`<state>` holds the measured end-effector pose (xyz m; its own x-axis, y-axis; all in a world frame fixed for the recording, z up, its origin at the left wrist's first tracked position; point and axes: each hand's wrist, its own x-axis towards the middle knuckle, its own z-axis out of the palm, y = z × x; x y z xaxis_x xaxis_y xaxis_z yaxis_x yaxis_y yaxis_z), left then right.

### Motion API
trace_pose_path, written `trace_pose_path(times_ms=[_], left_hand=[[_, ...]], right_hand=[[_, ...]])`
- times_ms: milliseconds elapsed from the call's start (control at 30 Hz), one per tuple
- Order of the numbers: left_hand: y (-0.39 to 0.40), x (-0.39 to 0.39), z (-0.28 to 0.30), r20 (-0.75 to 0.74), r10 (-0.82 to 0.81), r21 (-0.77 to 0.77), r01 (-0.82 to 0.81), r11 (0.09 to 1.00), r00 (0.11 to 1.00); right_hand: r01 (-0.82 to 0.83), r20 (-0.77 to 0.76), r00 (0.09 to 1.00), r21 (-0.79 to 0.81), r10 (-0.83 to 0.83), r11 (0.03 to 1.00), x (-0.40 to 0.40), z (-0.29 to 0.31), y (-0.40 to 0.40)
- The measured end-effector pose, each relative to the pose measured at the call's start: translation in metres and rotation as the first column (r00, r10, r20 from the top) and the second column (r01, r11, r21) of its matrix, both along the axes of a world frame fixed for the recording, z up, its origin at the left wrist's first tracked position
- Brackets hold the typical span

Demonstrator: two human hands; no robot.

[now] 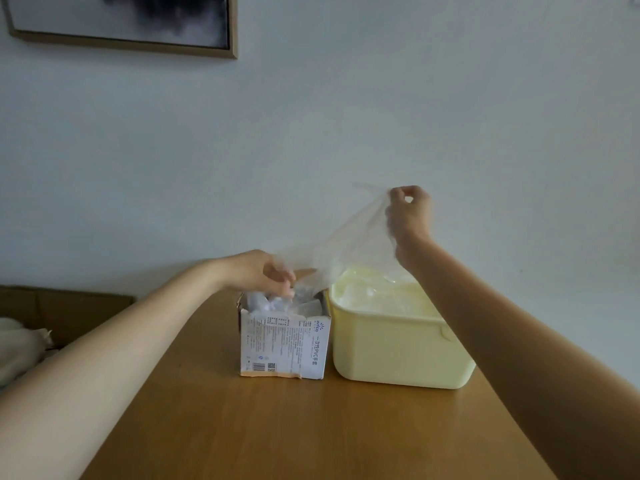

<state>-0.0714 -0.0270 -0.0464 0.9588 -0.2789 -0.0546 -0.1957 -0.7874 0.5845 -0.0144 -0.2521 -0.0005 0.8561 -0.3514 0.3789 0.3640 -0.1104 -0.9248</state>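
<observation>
At the far end of the bench (pixel 311 427), up against the wall, both hands are on one piece of clear plastic film (pixel 346 244). The right hand (pixel 408 216) is raised high, thumb and forefinger closed to a tight pinch on the film's top corner, the other fingers curled in behind. The left hand (pixel 266 271) sits low, right at the open top of the cardboard box (pixel 284 344), its fingers curled down and gripping the film's lower end where it meets the crumpled plastic inside. Between the two hands the film hangs stretched on a slant, rising from the box and passing over the near-left corner of the yellow tub (pixel 398 351). Box and tub stand side by side, touching or all but, the tub on the right with more pale plastic lying in it. In front of them the bench runs bare and wide toward the person; behind, the wall is close. Off the bench's left edge there's a brown carton (pixel 69 306) with a white cloth (pixel 17 348) beside it, and a framed picture (pixel 121 26) hangs above on the left.
</observation>
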Motion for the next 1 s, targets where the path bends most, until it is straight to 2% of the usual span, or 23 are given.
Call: trace_pose_path(times_ms=[33,100,167,267,333,367,400,500,567,667,700,733,767,800,833,900,967,1000], left_hand=[[-0.003,-0.003,0.006,0.006,-0.007,-0.157,0.008,0.988,1.000],[-0.010,-0.005,0.018,0.002,-0.063,-0.441,0.057,0.896,0.998],[-0.023,-0.002,0.025,-0.006,-0.117,-0.560,0.094,0.823,0.993],[-0.054,0.002,0.029,-0.024,-0.074,-0.512,0.051,0.858,0.997],[-0.071,0.005,0.027,-0.018,-0.047,-0.413,0.035,0.910,0.999],[-0.077,0.006,0.026,-0.007,-0.037,-0.414,0.030,0.910,0.999],[-0.080,0.008,0.025,0.012,-0.023,-0.464,0.026,0.886,1.000],[-0.083,0.009,0.026,0.059,0.054,-0.734,0.007,0.679,0.997],[-0.080,0.012,0.026,0.057,0.191,-0.801,-0.069,0.595,0.980],[-0.087,0.017,0.021,0.075,0.324,-0.709,-0.178,0.682,0.943],[-0.092,0.017,0.020,0.085,0.327,-0.677,-0.187,0.712,0.941],[-0.099,0.018,0.018,0.105,0.317,-0.652,-0.175,0.737,0.943],[-0.106,0.019,0.017,0.131,0.297,-0.634,-0.150,0.759,0.946],[-0.113,0.021,0.014,0.157,0.278,-0.615,-0.126,0.778,0.948],[-0.116,0.023,0.012,0.170,0.274,-0.605,-0.119,0.787,0.947],[-0.116,0.032,0.009,0.160,0.336,-0.596,-0.180,0.782,0.928],[-0.104,0.041,0.007,0.172,0.458,-0.536,-0.307,0.787,0.872],[-0.097,0.045,0.007,0.198,0.519,-0.479,-0.380,0.792,0.832]], right_hand=[[-0.017,0.006,1.000,0.003,0.017,1.000,-0.004,0.003,-0.005],[-0.106,0.018,0.994,-0.013,0.107,0.994,-0.012,0.006,-0.010],[-0.239,0.020,0.970,-0.047,0.240,0.970,-0.018,0.006,-0.012],[-0.398,0.000,0.917,-0.080,0.399,0.914,-0.028,0.007,-0.012],[-0.440,-0.018,0.897,-0.093,0.441,0.893,-0.033,0.011,-0.017],[-0.445,-0.038,0.895,-0.119,0.444,0.888,-0.034,0.013,-0.022],[-0.455,-0.074,0.890,-0.166,0.449,0.875,-0.034,0.014,-0.028],[-0.565,-0.322,0.820,-0.317,0.474,0.762,-0.035,0.014,-0.051],[-0.608,-0.436,0.765,-0.246,0.475,0.754,-0.034,0.011,-0.064],[-0.508,-0.345,0.793,0.078,0.502,0.858,-0.031,0.003,-0.071],[-0.450,-0.328,0.824,0.119,0.463,0.885,-0.028,0.000,-0.069],[-0.383,-0.335,0.860,0.079,0.386,0.920,-0.023,-0.004,-0.066],[-0.302,-0.337,0.900,-0.030,0.275,0.953,-0.019,-0.008,-0.062],[-0.206,-0.316,0.939,-0.197,0.137,0.959,-0.013,-0.012,-0.059],[-0.100,-0.263,0.965,-0.392,-0.007,0.914,-0.009,-0.017,-0.057],[0.075,-0.129,0.965,-0.702,-0.230,0.708,-0.006,-0.025,-0.061],[0.075,-0.110,0.940,-0.858,-0.324,0.507,-0.008,-0.033,-0.072],[0.050,-0.128,0.928,-0.889,-0.350,0.456,-0.009,-0.038,-0.079]])
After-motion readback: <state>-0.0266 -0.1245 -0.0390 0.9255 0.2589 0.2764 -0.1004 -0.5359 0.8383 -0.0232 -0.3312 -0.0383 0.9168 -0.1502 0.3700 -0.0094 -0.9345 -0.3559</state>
